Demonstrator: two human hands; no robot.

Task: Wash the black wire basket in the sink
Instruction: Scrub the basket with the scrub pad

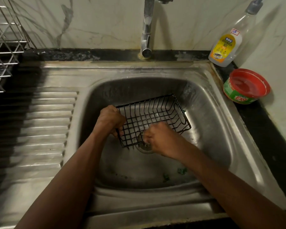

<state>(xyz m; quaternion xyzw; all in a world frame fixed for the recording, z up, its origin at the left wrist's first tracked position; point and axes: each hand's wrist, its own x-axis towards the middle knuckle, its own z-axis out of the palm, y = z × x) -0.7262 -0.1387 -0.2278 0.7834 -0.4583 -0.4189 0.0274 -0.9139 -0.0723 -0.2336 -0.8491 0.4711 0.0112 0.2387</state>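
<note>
The black wire basket [157, 113] is tilted inside the steel sink [210, 113], above the drain. My left hand [110, 120] grips the basket's left edge and holds it up. At the basket's near edge, my right hand [160, 139] is closed, with its fingers pressed against the wires; whether it holds a scrubber is hidden. The chrome tap [147, 30] stands over the basin, and no water stream shows.
A dishwash gel bottle [228, 42] and a red tub of dish soap [246, 86] stand on the dark counter at the right. A ribbed drainboard [45, 123] lies left of the basin, with a steel dish rack [5, 52] behind it. Green scraps [182, 171] lie on the basin floor.
</note>
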